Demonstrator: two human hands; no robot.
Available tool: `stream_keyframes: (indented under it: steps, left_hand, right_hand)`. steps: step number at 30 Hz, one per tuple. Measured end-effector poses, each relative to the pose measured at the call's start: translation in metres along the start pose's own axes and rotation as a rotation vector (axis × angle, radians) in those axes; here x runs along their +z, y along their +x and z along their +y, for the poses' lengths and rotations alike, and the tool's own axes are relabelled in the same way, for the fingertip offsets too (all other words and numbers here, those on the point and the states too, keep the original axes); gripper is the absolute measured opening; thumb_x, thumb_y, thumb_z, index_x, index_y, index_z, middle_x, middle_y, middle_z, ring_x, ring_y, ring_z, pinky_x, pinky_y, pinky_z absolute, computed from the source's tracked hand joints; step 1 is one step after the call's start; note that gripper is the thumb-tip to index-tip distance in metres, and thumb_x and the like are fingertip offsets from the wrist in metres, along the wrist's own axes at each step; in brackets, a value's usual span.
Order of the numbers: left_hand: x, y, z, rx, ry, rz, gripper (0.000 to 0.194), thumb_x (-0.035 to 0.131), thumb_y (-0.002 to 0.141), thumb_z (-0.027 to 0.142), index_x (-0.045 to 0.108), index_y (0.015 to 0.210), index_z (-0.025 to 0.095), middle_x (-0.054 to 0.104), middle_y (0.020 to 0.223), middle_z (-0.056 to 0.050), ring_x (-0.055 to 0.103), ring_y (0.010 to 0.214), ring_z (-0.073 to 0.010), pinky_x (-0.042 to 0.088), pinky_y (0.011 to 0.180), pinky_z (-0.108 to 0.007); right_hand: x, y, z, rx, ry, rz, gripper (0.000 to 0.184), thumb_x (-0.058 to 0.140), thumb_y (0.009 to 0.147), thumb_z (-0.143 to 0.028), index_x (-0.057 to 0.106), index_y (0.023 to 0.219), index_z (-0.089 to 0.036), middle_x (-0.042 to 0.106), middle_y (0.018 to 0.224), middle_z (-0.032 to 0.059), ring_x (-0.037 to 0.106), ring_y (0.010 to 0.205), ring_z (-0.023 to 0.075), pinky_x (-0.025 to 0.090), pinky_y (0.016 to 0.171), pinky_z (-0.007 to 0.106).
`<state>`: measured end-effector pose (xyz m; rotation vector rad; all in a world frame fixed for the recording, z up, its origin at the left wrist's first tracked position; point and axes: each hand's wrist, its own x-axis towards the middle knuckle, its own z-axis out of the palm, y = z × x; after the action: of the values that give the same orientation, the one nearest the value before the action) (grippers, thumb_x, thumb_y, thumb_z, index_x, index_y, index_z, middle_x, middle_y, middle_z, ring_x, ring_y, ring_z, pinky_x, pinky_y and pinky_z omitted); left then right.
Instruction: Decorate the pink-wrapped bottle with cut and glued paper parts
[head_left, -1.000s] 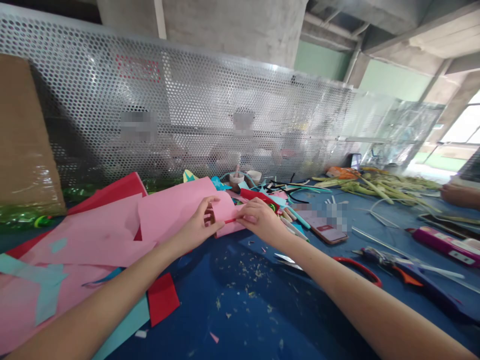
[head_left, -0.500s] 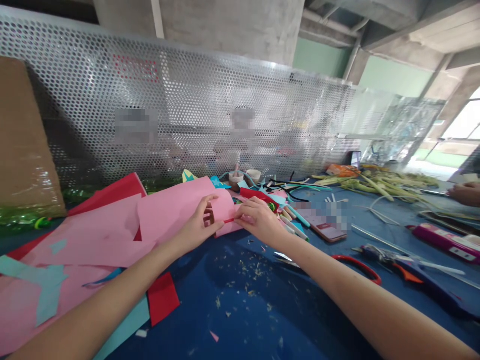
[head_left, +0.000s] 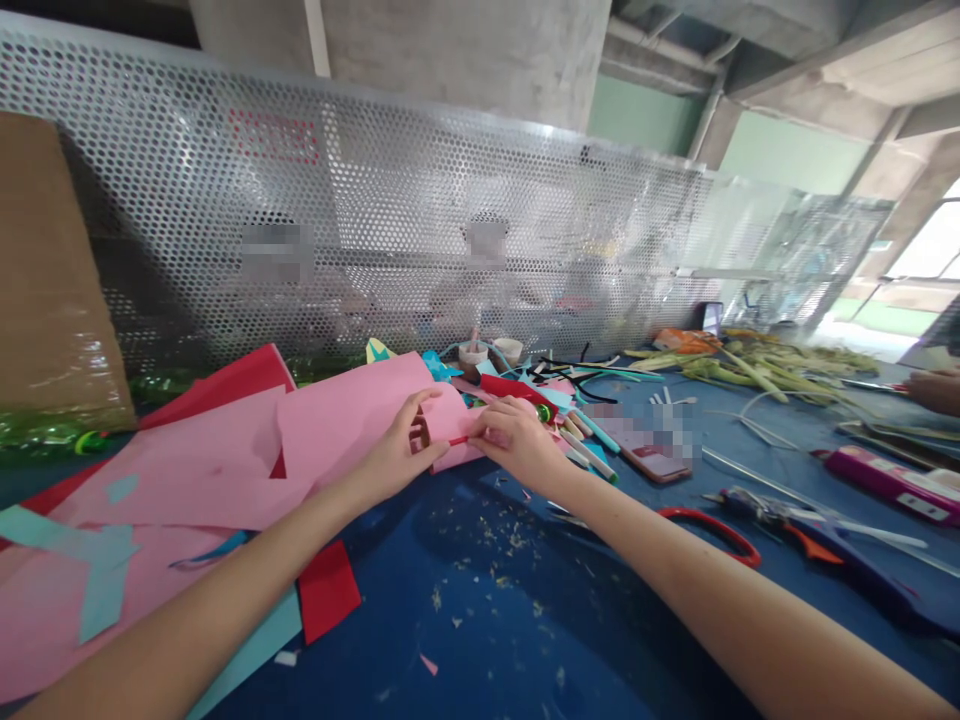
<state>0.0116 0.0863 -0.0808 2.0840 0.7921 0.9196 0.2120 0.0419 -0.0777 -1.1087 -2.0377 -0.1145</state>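
Observation:
My left hand (head_left: 396,452) pinches the right edge of a pink paper sheet (head_left: 341,415), thumb below and fingers curled on top. My right hand (head_left: 514,440) is closed at the same edge and grips a thin red pen-like stick (head_left: 459,440) whose tip points at the left thumb. Both hands meet over the blue table (head_left: 487,620). More pink sheets (head_left: 187,470) spread out to the left, with red paper (head_left: 225,380) beneath them.
Red-handled scissors (head_left: 705,530) lie under my right forearm. A phone (head_left: 649,455), pens (head_left: 589,440), a purple box (head_left: 892,485), green stalks (head_left: 757,370) and small cups (head_left: 487,352) stand to the right. A perforated metal screen (head_left: 375,220) backs the table. Another person's hand (head_left: 934,390) shows far right.
Almost nothing has moved; both hands stay pinched at the pink sheet's edge. The other person's hand at far right has shifted slightly.

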Motion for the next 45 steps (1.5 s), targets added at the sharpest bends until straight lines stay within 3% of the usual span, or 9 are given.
stream_keyframes:
  steps: [15,22,31,34,37,42,45]
  left_hand:
    - [0.001,-0.001,0.0,0.014,0.046,0.024,0.058,0.058,0.076,0.028,0.034,0.129,0.023,0.037,0.135,-0.012,0.04,0.125,-0.0291,0.037,0.101,-0.045]
    - [-0.005,0.0,0.007,-0.045,-0.02,-0.034,0.05,0.05,0.08,0.03,0.035,0.128,0.024,0.039,0.132,-0.01,0.048,0.116,-0.0252,0.041,0.098,-0.044]
    - [-0.004,0.001,0.007,-0.065,-0.031,-0.029,0.061,0.057,0.074,0.026,0.032,0.13,0.025,0.041,0.12,-0.009,0.05,0.108,-0.0229,0.041,0.096,-0.045]
    - [-0.005,0.001,0.007,-0.075,-0.031,-0.02,0.07,0.06,0.072,0.027,0.028,0.133,0.023,0.042,0.117,-0.01,0.05,0.108,-0.0234,0.04,0.097,-0.046]
    - [-0.006,0.0,0.008,-0.085,-0.04,-0.021,0.084,0.065,0.069,0.029,0.019,0.139,0.025,0.043,0.117,-0.01,0.052,0.106,-0.0234,0.041,0.097,-0.046]
    - [-0.008,-0.003,0.011,-0.134,-0.003,-0.042,0.117,0.077,0.061,0.035,-0.005,0.145,0.031,0.038,0.13,-0.014,0.046,0.118,-0.0301,0.039,0.097,-0.051]
    - [-0.014,-0.003,0.012,-0.132,0.127,-0.091,0.125,0.08,0.058,0.041,-0.011,0.144,0.035,0.024,0.144,-0.017,0.035,0.128,-0.0348,0.035,0.099,-0.054]
  right_hand:
    - [-0.002,0.0,-0.002,0.005,0.119,-0.023,0.015,0.067,0.076,-0.007,0.061,0.074,-0.021,0.066,0.078,0.0013,0.058,0.081,0.0181,0.045,0.078,0.032]
    - [0.001,0.0,0.0,0.02,0.151,-0.03,0.016,0.067,0.075,-0.005,0.062,0.073,-0.02,0.066,0.077,0.0015,0.058,0.078,0.0175,0.046,0.074,0.03]
    - [-0.007,0.003,-0.002,0.1,0.215,-0.069,0.013,0.064,0.076,-0.009,0.066,0.076,-0.021,0.07,0.084,0.0017,0.061,0.086,0.0185,0.046,0.083,0.034]
    - [-0.012,0.004,0.004,0.213,0.244,-0.028,0.009,0.06,0.08,-0.017,0.066,0.085,-0.021,0.07,0.088,0.003,0.063,0.083,0.0175,0.049,0.078,0.033]
    - [-0.016,0.005,0.012,0.321,0.273,-0.001,0.021,0.055,0.085,-0.028,0.064,0.101,-0.018,0.069,0.094,0.0069,0.063,0.081,0.0176,0.05,0.072,0.032]
    - [-0.016,0.006,0.01,0.352,0.346,-0.089,0.041,0.06,0.082,-0.036,0.058,0.118,-0.017,0.068,0.095,0.0067,0.062,0.076,0.0162,0.049,0.068,0.03]
    - [-0.018,0.006,0.005,0.35,0.393,-0.133,0.038,0.063,0.079,-0.033,0.061,0.114,-0.018,0.068,0.101,0.0059,0.061,0.078,0.0154,0.048,0.068,0.029]
